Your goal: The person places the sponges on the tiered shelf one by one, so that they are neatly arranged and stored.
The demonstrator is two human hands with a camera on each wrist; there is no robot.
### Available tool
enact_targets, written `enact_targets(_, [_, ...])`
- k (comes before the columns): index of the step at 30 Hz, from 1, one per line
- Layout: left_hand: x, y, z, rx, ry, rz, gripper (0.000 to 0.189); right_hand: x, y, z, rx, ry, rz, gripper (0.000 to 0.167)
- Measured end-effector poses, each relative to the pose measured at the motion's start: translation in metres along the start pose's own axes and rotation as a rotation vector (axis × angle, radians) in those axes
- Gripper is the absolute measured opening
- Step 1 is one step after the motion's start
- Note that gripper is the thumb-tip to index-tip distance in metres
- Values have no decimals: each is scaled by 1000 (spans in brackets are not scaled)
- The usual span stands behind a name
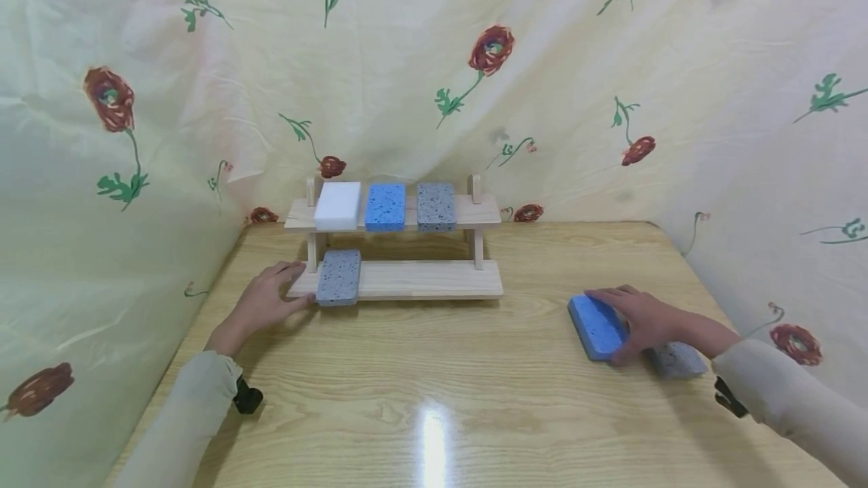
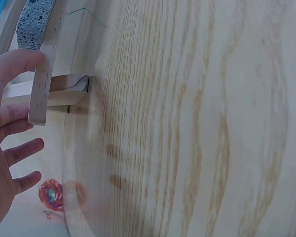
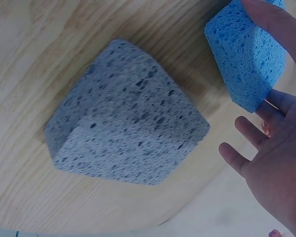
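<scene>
Blue sponge (image 1: 597, 326), near a grey sponge (image 1: 678, 360) on the R, is pinched btwn thumb & front fingers of the R hand (image 1: 644, 318), last two spread, prob. for a secure hold; can't tell if it's off the table (image 1: 380, 382). L hand (image 1: 267, 300) grips the wooden rack (image 1: 430, 279) by its lower L end, outer fingers spread, prob. to steady it. Upper-tier white, blue & grey blocks (image 1: 386, 207) sit w/ gaps, maybe for easy grasping

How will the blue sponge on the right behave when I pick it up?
The blue sponge should be light for its size, judging by its pores. Straight edges suggest it'll hold shape; flat faces make rolling unlikely.
</scene>
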State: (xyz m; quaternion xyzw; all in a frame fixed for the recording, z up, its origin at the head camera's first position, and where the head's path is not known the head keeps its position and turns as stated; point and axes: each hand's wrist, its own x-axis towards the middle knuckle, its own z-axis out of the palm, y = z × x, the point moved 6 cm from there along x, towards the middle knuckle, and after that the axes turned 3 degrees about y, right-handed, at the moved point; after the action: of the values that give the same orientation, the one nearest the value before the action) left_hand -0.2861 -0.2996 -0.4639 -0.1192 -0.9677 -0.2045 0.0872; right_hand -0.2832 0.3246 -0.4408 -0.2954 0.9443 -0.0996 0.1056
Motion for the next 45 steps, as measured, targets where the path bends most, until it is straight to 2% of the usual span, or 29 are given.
enact_targets(5, [-1, 0, 0, 1, -4, -2, 73, 4, -2, -1, 18, -9, 18, 117])
enact_targets(15, [-1, 0, 0, -1, -5, -2, 74, 12, -12, -8, 26, 21, -20, 115])
enact_targets(23, [-1, -1, 2, -6, -1, 0, 75, 20, -17, -9, 32, 10, -17, 114])
enact_targets(45, [-1, 0, 0, -24, 3, -8, 75, 42, -52, -25, 32, -1, -43, 114])
